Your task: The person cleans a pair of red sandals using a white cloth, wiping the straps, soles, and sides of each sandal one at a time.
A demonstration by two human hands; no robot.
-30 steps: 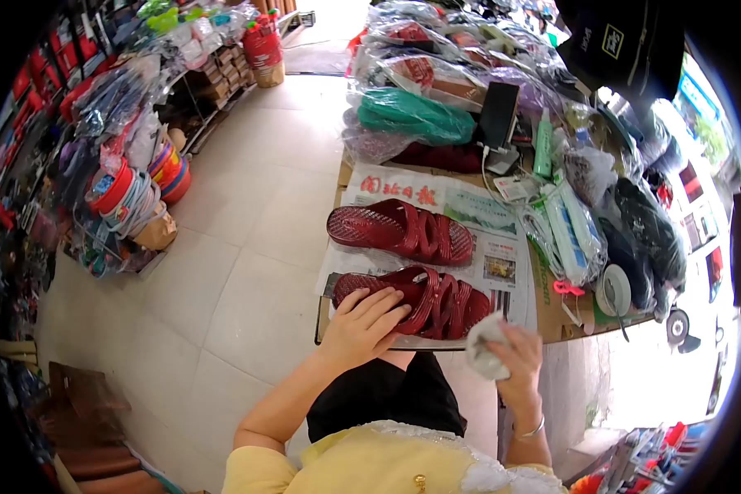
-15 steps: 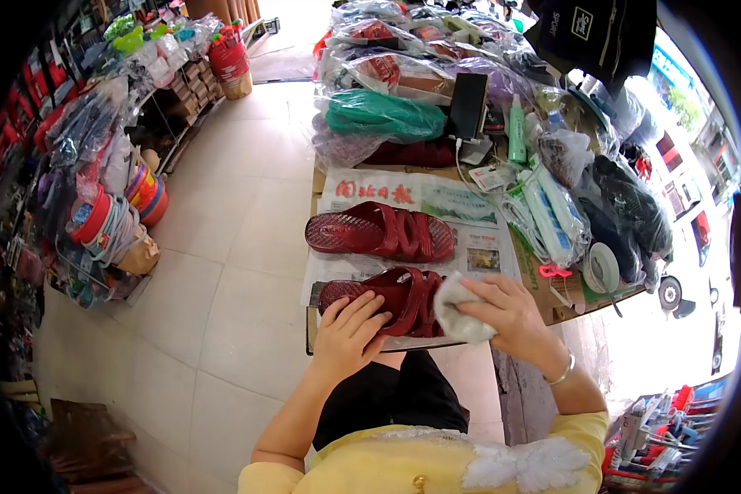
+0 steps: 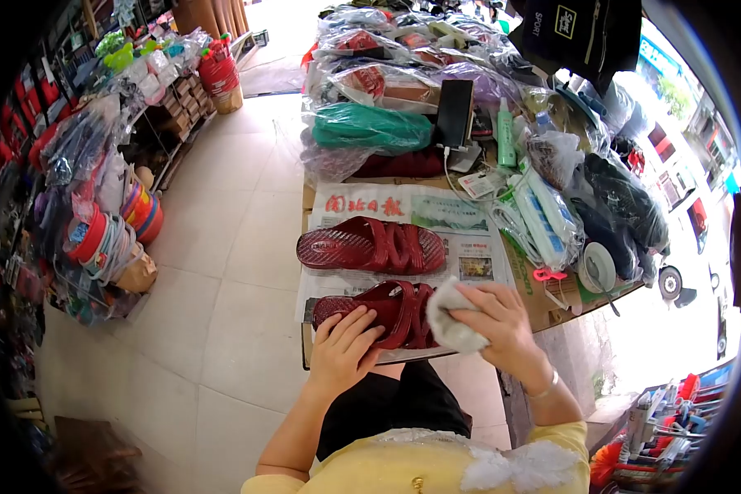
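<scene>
Two dark red slide sandals lie side by side on a spread newspaper (image 3: pixel 337 216). On the heel end of the nearer sandal (image 3: pixel 397 306) rests my left hand (image 3: pixel 344 342), its fingers laid out along the footbed and near edge. My right hand (image 3: pixel 498 325) grips a whitish cloth (image 3: pixel 454 317) against the toe end of that same sandal, so the toe is mostly hidden. The farther sandal (image 3: pixel 379 247) sits untouched just beyond, its toe pointing right.
Plastic-wrapped goods, including a green bundle (image 3: pixel 370 126), cover the back of the table. A dark phone (image 3: pixel 454 111) with a white cable, a green bottle (image 3: pixel 505 136) and a white bowl (image 3: pixel 598 267) stand near the right side. Buckets (image 3: pixel 90 235) are on the left.
The view has shifted slightly, so the table and sandals appear a little lower and further left. Both hands keep their places on the nearer sandal and cloth.
</scene>
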